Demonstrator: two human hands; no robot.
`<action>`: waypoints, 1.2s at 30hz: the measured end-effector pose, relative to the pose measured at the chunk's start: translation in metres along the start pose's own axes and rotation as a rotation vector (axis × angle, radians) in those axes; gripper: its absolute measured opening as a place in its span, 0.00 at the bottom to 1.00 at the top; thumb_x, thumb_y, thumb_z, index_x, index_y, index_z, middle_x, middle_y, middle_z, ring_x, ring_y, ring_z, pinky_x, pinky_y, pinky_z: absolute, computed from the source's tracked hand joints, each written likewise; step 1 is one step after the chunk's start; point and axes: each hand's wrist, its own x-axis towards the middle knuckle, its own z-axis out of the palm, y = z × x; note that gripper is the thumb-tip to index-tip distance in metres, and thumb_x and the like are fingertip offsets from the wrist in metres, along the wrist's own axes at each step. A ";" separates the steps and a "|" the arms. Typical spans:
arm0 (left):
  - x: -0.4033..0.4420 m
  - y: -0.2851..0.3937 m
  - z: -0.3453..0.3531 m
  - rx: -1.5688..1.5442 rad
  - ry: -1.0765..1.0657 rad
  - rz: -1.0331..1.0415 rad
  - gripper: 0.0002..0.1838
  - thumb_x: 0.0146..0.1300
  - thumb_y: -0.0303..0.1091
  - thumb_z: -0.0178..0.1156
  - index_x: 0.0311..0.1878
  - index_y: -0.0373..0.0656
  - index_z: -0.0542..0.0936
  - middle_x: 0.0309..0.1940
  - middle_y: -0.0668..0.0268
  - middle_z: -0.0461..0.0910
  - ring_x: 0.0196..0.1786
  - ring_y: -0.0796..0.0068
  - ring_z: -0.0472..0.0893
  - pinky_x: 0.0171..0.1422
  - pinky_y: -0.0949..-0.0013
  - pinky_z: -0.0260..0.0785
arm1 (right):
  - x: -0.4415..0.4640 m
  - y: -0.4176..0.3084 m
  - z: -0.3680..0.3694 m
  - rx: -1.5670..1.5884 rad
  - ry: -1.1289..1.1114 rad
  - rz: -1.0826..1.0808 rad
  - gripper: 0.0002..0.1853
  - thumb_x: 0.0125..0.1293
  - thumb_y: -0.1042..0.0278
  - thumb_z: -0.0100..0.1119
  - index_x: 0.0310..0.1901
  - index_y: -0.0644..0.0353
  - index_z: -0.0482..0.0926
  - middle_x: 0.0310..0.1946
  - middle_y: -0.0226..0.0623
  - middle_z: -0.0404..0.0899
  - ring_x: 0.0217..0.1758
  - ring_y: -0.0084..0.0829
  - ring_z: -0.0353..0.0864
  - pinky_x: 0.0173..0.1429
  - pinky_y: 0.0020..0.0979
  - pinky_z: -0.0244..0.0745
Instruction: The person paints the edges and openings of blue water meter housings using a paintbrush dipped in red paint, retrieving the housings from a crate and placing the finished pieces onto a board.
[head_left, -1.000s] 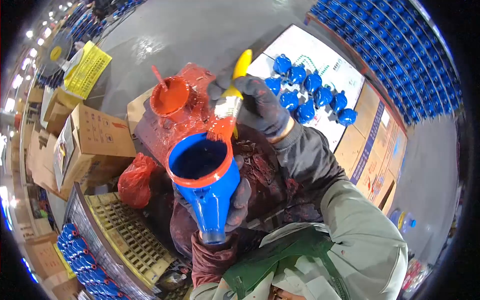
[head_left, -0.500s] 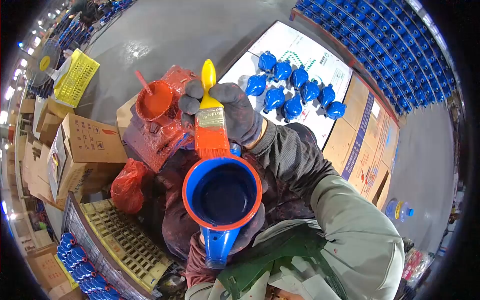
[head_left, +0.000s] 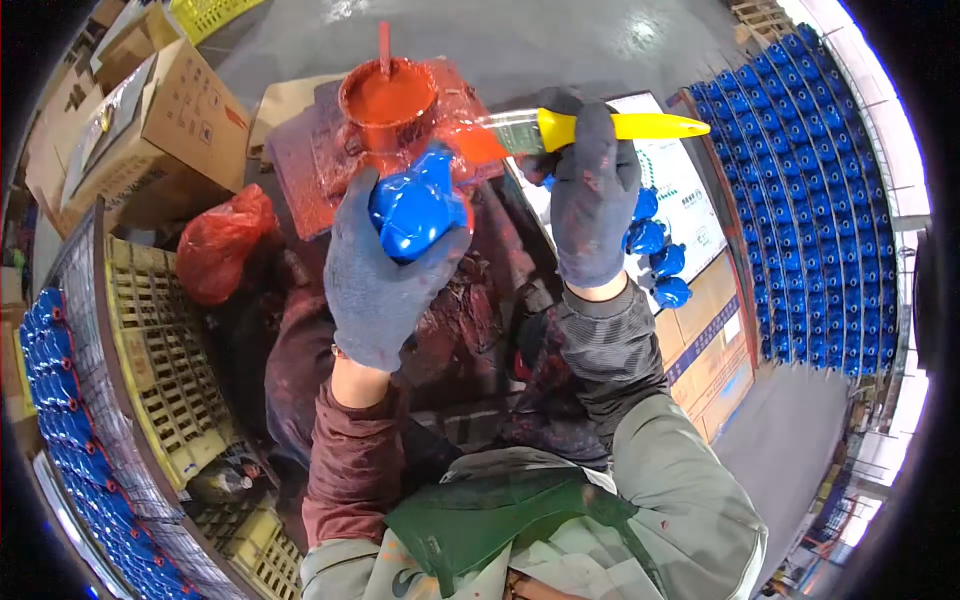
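My gloved left hand point(head_left: 375, 290) is wrapped round a glossy blue metal casting point(head_left: 412, 212), its rounded outside turned up and a short neck pointing away. A bit of red edge shows at the casting's right side. In my gloved right hand point(head_left: 595, 200) is a paintbrush point(head_left: 660, 127) with a yellow handle, lying sideways, its red-coated bristles pointing left. The bristles are close to the casting's upper right; whether they touch it I cannot tell. Just beyond stands a round container point(head_left: 346, 108) of red paint point(head_left: 388, 97) with a red stick in it.
Several blue castings point(head_left: 645, 237) sit on a white board point(head_left: 705, 235) at right, before a tall rack of blue parts point(head_left: 815, 210). At left are a red plastic bag point(head_left: 228, 250), a cardboard box point(head_left: 195, 125), a yellow slatted crate point(head_left: 165, 350) and more blue castings point(head_left: 55, 375).
The blue casting has turned from its open, red-rimmed mouth facing up to its rounded outside, and moved away toward the paint container. The brush has swung from upright to sideways, shifting right. The view has turned.
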 end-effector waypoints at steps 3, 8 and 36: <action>-0.002 0.002 0.001 0.183 -0.037 0.108 0.47 0.43 0.54 0.75 0.65 0.41 0.68 0.50 0.49 0.75 0.50 0.48 0.78 0.53 0.54 0.72 | -0.004 0.009 0.009 -0.111 0.025 -0.107 0.16 0.69 0.62 0.59 0.48 0.68 0.79 0.32 0.34 0.81 0.29 0.23 0.78 0.32 0.25 0.74; -0.007 0.000 0.004 0.369 -0.076 0.247 0.49 0.43 0.58 0.73 0.67 0.45 0.67 0.52 0.49 0.74 0.51 0.48 0.77 0.52 0.52 0.71 | 0.001 0.016 -0.004 -0.572 -0.070 -0.324 0.11 0.66 0.66 0.61 0.41 0.66 0.82 0.25 0.35 0.81 0.25 0.26 0.79 0.31 0.29 0.74; -0.006 -0.006 -0.008 -1.638 -0.541 -0.570 0.43 0.66 0.69 0.42 0.71 0.43 0.60 0.54 0.52 0.75 0.44 0.58 0.81 0.44 0.59 0.79 | 0.018 0.073 -0.018 0.802 0.004 0.582 0.22 0.74 0.49 0.48 0.52 0.62 0.74 0.37 0.39 0.84 0.38 0.34 0.85 0.41 0.31 0.82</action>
